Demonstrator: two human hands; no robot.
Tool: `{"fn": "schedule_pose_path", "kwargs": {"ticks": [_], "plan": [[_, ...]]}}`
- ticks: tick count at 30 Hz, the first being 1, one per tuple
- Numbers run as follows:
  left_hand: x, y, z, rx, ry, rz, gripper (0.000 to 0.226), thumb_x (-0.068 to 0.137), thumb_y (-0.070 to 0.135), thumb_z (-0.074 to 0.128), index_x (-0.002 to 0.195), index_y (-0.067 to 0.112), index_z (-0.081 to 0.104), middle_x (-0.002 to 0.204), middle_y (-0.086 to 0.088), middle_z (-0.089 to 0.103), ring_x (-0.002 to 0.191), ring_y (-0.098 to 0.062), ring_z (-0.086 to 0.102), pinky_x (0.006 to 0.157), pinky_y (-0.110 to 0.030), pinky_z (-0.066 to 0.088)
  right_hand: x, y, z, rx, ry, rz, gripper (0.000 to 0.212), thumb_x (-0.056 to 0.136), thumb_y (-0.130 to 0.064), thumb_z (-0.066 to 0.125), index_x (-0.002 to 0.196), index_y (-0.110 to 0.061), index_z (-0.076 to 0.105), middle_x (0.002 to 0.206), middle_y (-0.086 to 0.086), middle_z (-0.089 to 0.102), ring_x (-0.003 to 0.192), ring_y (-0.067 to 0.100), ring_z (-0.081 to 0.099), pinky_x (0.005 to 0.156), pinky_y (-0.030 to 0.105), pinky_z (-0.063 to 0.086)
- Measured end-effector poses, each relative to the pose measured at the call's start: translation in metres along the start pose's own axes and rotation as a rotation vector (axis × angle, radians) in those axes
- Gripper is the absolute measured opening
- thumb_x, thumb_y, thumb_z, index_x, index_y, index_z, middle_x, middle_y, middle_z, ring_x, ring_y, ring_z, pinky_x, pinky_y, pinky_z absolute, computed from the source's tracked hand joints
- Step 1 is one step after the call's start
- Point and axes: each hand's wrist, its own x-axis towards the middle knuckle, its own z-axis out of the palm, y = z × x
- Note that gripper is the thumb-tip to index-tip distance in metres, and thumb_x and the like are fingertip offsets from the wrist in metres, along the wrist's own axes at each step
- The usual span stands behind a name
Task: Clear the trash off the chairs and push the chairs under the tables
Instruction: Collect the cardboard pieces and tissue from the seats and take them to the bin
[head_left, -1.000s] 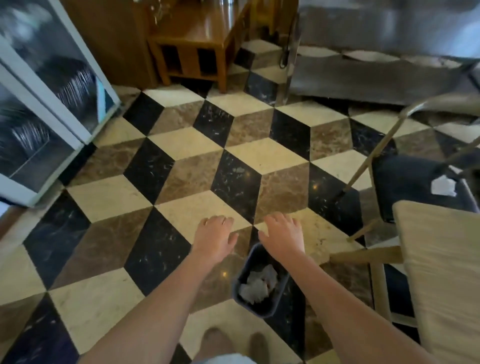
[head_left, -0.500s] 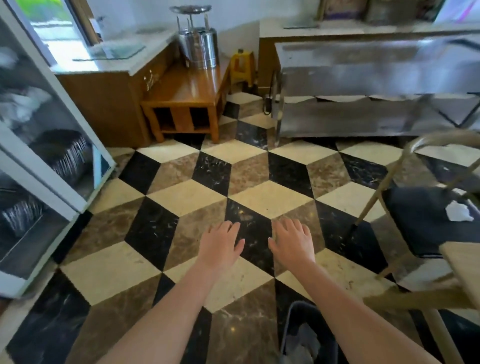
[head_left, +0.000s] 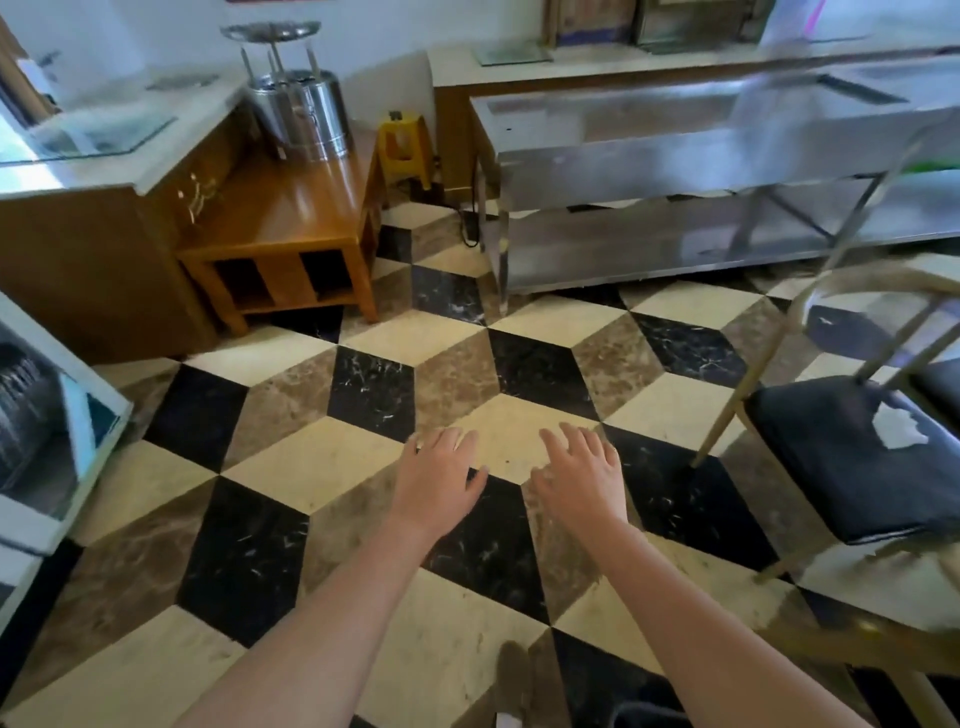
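Note:
A metal-framed chair (head_left: 841, 457) with a black padded seat stands at the right, and a crumpled white paper scrap (head_left: 900, 427) lies on that seat. My left hand (head_left: 439, 480) and my right hand (head_left: 579, 475) hover palm-down over the floor in the middle, fingers spread, holding nothing. Both are well left of the chair. The dark rim of a trash bin (head_left: 644, 714) peeks in at the bottom edge, under my right forearm.
A steel counter with a lower shelf (head_left: 675, 150) runs along the back right. A low wooden table (head_left: 291, 228) carries a steel urn (head_left: 301, 114); a yellow stool (head_left: 402, 148) stands behind it. A glass-fronted cabinet (head_left: 47, 431) is at the left. Patterned tile floor (head_left: 363, 457) lies between.
My view has tilted up: the trash bin has slid down to the bottom edge and the far counter has come into sight. Both hands stay empty and spread.

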Motion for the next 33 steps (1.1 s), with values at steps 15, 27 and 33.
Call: {"fn": "schedule_pose_path", "kwargs": {"ticks": [15,27,33], "plan": [[0.338,0.004,0.001,-0.037,0.043,0.12,0.051,0.094,0.047,0.036,0.137,0.019,0.04,0.139,-0.001,0.048,0.129,-0.018,0.039,0.106,-0.036,0.029,0.289,0.105,-0.055,0.027,0.101,0.128,0.046,0.092,-0.04,0.044,0.134,-0.022,0.039,0.143,0.005,0.039,0.132,0.025,0.032,0.11,0.044,0.028],[0.63,0.041,0.011,-0.054,0.014,0.397,0.047,0.093,0.042,0.038,0.129,0.013,0.047,0.129,-0.006,0.055,0.12,-0.023,0.046,0.102,-0.04,0.033,0.492,0.207,-0.093,0.073,0.194,0.386,0.044,0.092,-0.039,0.047,0.132,-0.021,0.044,0.139,0.004,0.044,0.13,0.024,0.034,0.109,0.042,0.026],[0.725,0.105,0.025,-0.115,0.018,0.531,0.044,0.09,0.041,0.038,0.115,0.01,0.056,0.114,-0.009,0.063,0.106,-0.026,0.058,0.091,-0.042,0.042,0.545,0.284,-0.1,0.083,0.248,0.546,0.043,0.092,-0.04,0.049,0.129,-0.018,0.048,0.137,0.005,0.048,0.129,0.025,0.037,0.107,0.041,0.026]]}}
